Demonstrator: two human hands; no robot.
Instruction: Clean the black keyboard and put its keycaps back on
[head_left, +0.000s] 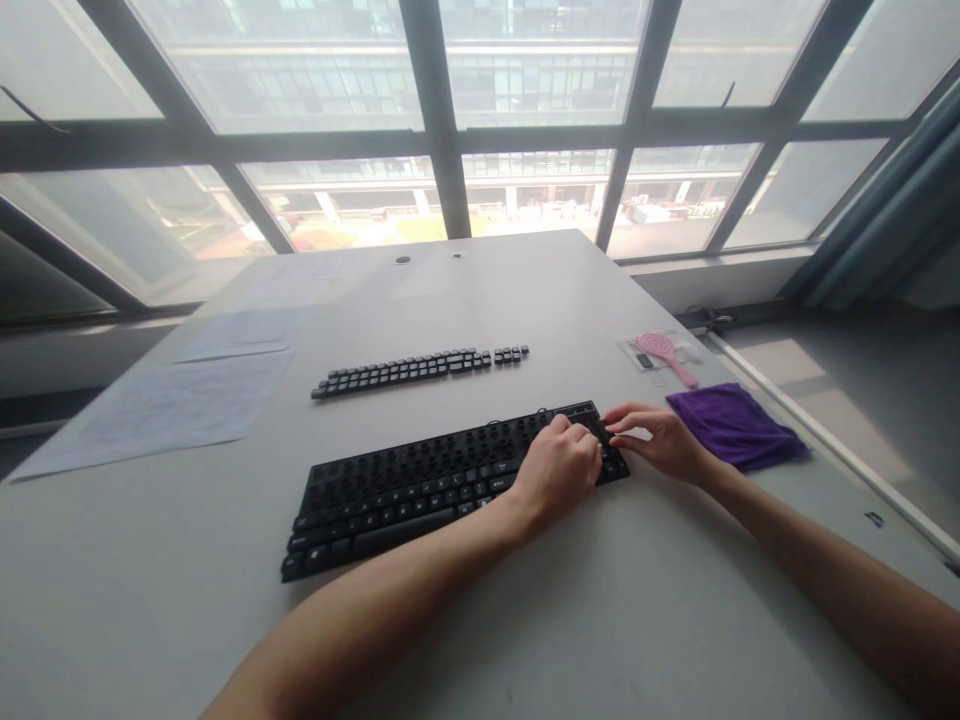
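A black keyboard lies at a slant on the white table, its upper rows without keycaps and its lower rows still carrying them. Over its right part, my left hand is closed, with fingers curled down towards the number pad. Whatever its fingertips grip is hidden behind the knuckles. My right hand reaches in from the right, thumb and forefinger a little apart at the keyboard's right edge. Nothing shows between those fingers. Behind the keyboard, loose black keycaps stand in neat rows.
To the right lie a purple cloth, a pink paddle-shaped tool and a clear plastic bag. Small black pieces sit near the table's right edge. Paper sheets cover part of the left side. Windows rise beyond the table.
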